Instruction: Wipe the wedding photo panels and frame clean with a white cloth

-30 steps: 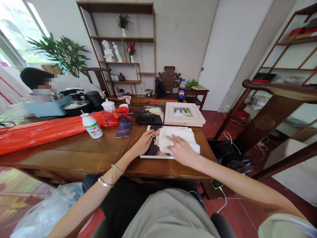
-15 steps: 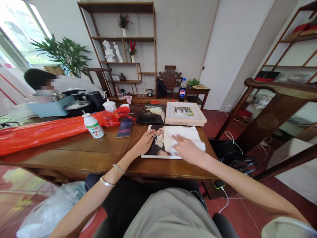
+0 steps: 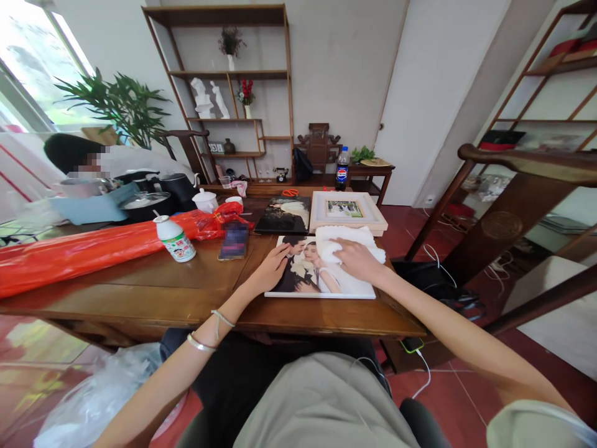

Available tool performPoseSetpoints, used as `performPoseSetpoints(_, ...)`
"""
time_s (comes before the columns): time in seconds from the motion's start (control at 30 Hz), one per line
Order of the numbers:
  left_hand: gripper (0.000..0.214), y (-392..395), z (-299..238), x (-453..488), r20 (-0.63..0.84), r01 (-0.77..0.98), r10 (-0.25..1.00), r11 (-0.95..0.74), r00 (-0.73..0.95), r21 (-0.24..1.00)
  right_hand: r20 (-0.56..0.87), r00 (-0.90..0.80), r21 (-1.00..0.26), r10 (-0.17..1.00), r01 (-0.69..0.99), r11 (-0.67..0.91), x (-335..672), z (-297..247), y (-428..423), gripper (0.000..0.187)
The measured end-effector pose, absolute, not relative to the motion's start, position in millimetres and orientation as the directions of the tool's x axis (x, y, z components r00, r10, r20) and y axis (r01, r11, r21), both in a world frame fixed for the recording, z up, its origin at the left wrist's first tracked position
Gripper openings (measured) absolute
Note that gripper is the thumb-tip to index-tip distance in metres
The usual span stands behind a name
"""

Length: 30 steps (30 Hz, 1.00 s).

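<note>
A photo panel (image 3: 311,264) with a couple's picture on it lies flat near the table's front edge. Resting on its left side is my left hand (image 3: 273,267), with the fingers stretched out and nothing held. My right hand (image 3: 358,258) presses and grips a bunched white towel (image 3: 326,244) on the panel's upper right part. The towel hides that corner of the picture and reaches over the panel's edge. Just behind lie a dark photo panel (image 3: 280,216) and a pale framed photo (image 3: 375,218).
On the wooden table (image 3: 205,286) are a white bottle (image 3: 175,239), a phone (image 3: 233,241), a long red plastic-wrapped bundle (image 3: 93,249) and a cola bottle (image 3: 342,169). A person (image 3: 140,162) leans in at the far left, beyond several pots. A wooden chair (image 3: 508,211) stands at right.
My right hand has moved the towel up and away from me, bunching it. More of the picture's lower right now shows. The left hand has stayed in place.
</note>
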<state>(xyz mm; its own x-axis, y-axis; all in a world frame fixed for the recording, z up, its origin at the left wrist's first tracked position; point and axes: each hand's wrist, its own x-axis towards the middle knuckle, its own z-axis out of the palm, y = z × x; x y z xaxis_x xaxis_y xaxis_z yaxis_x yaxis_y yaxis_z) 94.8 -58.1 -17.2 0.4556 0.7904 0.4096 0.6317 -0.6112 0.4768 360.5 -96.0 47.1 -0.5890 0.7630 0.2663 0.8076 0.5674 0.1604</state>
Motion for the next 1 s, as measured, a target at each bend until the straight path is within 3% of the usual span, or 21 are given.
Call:
performPoseSetpoints(0.27,0.043,-58.6,-16.7,95.1,0.416,0.623,0.788,-0.614,0.454,0.484,0.220,-0.624,0.209,0.749,0.781,0.589,351.2,44.1,-130.3,0.020)
performPoseSetpoints(0.47,0.044,-58.5,-18.0,95.0,0.425,0.614,0.780,-0.625,0.459,0.482,0.192,-0.683,0.133,0.705,0.730,0.671,337.4,47.0,-184.0,0.020)
performPoseSetpoints(0.63,0.044,-59.8,-15.6,95.0,0.416,0.628,0.786,-0.617,0.457,0.475,0.250,-0.649,0.052,0.718,0.750,0.659,350.9,46.9,-146.4,0.025)
performPoseSetpoints(0.83,0.044,-61.0,-12.1,94.6,0.390,0.634,0.793,-0.609,0.469,0.476,0.243,-0.634,0.096,0.734,0.769,0.632,364.7,52.0,-86.9,0.019)
performPoseSetpoints(1.0,0.043,-59.8,-14.3,95.0,0.398,0.630,0.794,-0.608,0.460,0.483,0.231,-0.641,0.121,0.732,0.765,0.633,358.5,53.6,-90.7,0.019)
